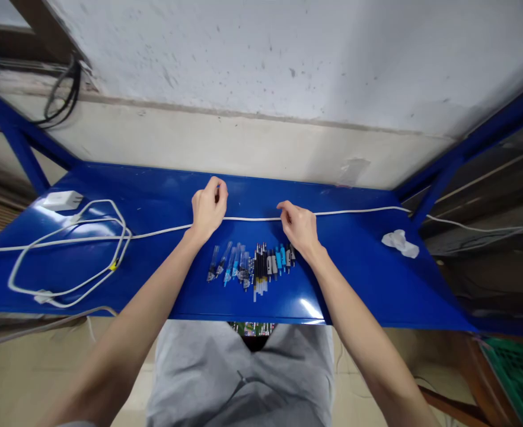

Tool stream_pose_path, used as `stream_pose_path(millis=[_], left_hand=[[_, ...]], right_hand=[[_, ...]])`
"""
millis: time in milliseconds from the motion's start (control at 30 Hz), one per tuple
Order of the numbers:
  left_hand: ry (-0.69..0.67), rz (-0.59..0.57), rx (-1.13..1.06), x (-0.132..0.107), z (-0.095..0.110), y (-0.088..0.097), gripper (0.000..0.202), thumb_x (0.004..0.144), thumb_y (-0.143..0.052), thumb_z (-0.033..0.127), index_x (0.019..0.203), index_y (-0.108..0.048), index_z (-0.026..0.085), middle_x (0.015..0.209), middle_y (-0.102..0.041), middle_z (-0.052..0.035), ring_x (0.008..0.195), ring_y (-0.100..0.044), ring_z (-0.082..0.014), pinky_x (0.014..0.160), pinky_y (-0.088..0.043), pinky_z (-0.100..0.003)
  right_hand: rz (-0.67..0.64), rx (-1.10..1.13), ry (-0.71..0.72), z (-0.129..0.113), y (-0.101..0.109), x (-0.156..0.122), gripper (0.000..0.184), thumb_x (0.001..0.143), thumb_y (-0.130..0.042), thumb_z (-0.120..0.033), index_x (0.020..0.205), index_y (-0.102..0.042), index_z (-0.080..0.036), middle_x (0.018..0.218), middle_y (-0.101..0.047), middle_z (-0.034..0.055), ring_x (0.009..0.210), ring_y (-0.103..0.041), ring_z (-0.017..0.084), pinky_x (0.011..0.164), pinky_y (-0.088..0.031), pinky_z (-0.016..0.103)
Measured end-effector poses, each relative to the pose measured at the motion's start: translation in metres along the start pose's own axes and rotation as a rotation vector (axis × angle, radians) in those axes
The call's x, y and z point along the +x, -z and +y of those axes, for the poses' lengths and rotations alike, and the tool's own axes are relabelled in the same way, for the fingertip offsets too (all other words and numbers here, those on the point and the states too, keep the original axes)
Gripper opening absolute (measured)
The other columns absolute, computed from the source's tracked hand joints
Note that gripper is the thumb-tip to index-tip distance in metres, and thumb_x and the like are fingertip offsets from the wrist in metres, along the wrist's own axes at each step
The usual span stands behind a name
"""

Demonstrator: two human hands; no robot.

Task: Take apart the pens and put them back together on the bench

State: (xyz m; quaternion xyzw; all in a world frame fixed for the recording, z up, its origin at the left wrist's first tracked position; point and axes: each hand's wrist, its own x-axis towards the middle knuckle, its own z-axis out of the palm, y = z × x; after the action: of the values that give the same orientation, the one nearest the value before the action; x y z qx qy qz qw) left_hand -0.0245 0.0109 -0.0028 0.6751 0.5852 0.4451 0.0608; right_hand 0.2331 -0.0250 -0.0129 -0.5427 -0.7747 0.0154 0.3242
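My left hand (210,206) is above the blue tabletop near the white cable, its fingers curled into a pinch. Whatever it may hold is too small or hidden to tell. To its right, my right hand (300,227) is also closed with bent fingers, and their contents do not show. Between my forearms lies a row of pen parts. Clear pen barrels (229,264) with blue or dark ends are on the left. Small springs (251,267) appear beside dark pen refills (260,270) in the middle. Grey, blue and black pen pieces (279,260) lie under my right wrist.
The blue table (354,267) stands against a wall. A white cable (252,219) crosses it behind the pen parts, passing my hands. At left are a coiled white cable (123,237) and a white adapter (63,200); at right, a crumpled white tissue (401,243).
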Motion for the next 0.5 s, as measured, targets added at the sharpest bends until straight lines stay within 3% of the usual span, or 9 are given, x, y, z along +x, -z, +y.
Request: stream_pose_path(millis=[100, 233, 500], left_hand=[[-0.115, -0.049, 0.006, -0.005, -0.006, -0.007, 0.028, 0.098, -0.049, 0.030, 0.071, -0.046, 0.021, 0.053, -0.040, 0.0061, 0.046, -0.036, -0.0089, 0.058, -0.027, -0.026], [-0.223, -0.015, 0.034, -0.010, -0.014, -0.009, 0.045, 0.094, -0.053, 0.028, 0.059, -0.026, 0.021, 0.050, -0.027, 0.0066, 0.045, -0.025, -0.0075, 0.055, -0.026, -0.026], [-0.387, -0.041, -0.014, -0.013, -0.014, -0.019, 0.054, 0.097, -0.054, 0.022, 0.055, -0.020, 0.018, 0.048, -0.018, 0.0066, 0.042, -0.021, -0.0058, 0.051, -0.020, -0.027]], right_hand=[[0.000, 0.003, -0.014, 0.000, 0.000, 0.001, 0.031, 0.098, -0.044, -0.014, 0.108, -0.072, -0.021, 0.079, -0.074, 0.0038, 0.064, -0.063, 0.016, 0.060, -0.034, 0.028], [-0.024, 0.020, -0.011, -0.001, -0.001, 0.002, 0.031, 0.098, -0.043, -0.015, 0.109, -0.072, -0.021, 0.076, -0.072, 0.0028, 0.063, -0.062, 0.015, 0.061, -0.035, 0.027], [-0.024, 0.114, 0.042, -0.004, -0.003, -0.002, 0.031, 0.099, -0.044, -0.011, 0.109, -0.071, -0.021, 0.088, -0.071, 0.0031, 0.067, -0.058, 0.014, 0.063, -0.038, 0.027]])
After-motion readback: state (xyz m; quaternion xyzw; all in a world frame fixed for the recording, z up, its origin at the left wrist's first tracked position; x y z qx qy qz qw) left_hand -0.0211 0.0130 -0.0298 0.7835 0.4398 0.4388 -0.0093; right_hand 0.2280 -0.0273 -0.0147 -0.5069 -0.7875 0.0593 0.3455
